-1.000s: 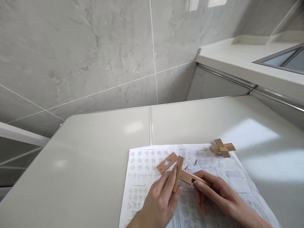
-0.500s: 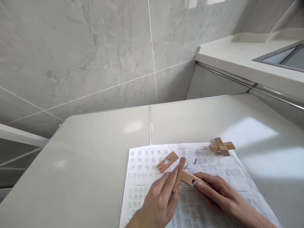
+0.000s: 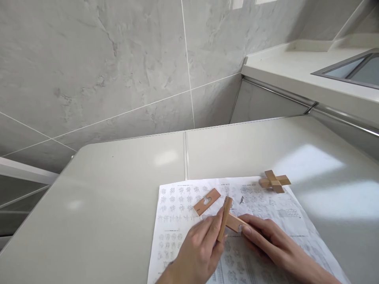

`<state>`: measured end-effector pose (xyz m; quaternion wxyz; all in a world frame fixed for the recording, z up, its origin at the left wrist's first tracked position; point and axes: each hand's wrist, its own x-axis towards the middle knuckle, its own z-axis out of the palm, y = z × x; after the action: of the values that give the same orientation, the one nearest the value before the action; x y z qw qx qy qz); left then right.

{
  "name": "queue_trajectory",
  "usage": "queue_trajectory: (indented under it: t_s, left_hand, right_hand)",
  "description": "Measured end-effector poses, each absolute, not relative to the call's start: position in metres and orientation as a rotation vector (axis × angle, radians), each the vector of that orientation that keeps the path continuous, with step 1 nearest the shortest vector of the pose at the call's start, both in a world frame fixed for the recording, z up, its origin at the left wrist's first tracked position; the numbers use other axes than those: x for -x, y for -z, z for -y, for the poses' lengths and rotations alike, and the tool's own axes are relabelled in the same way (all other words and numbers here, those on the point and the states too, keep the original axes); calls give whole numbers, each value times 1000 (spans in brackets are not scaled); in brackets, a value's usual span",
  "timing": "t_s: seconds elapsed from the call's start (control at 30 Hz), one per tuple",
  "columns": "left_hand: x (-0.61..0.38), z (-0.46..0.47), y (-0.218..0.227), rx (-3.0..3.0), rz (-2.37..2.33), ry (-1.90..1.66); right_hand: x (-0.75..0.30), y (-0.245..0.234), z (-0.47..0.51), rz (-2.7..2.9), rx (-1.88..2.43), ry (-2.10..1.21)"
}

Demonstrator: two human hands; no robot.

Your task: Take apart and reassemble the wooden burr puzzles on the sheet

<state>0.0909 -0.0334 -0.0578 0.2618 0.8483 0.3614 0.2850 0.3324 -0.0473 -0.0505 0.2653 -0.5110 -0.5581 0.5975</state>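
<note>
My left hand [image 3: 204, 244] is closed on a flat wooden puzzle piece [image 3: 225, 219] that stands on edge, tilted slightly to the right. A second wooden puzzle piece with a cut-out [image 3: 236, 223] meets it from the right, and my right hand [image 3: 269, 238] pinches its outer end. The two pieces cross or touch; the joint itself is hidden behind the left piece. Beyond my left hand a third slotted wooden piece [image 3: 199, 207] lies flat on a printed instruction sheet [image 3: 177, 221]. A cross-shaped assembly of wooden pieces [image 3: 274, 182] rests at the sheet's far right corner.
The sheet lies on a glossy pale table [image 3: 118, 205] with a seam across it. A grey tiled wall [image 3: 133, 59] rises behind. At the right stands a white counter [image 3: 284, 65] with a metal-framed inset [image 3: 352, 69].
The view has shifted slightly. The right-hand piece has turned a little, and pale paper now shows through its cut-out where it looked dark before. Both hands keep their hold.
</note>
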Motion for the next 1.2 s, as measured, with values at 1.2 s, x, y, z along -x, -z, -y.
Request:
queue_trajectory:
  t_s: [1.2]
  left_hand:
    - [-95, 30, 51, -2325, -853, -667]
  right_hand:
    - [-328, 45, 50, 1552, 1397, -1507]
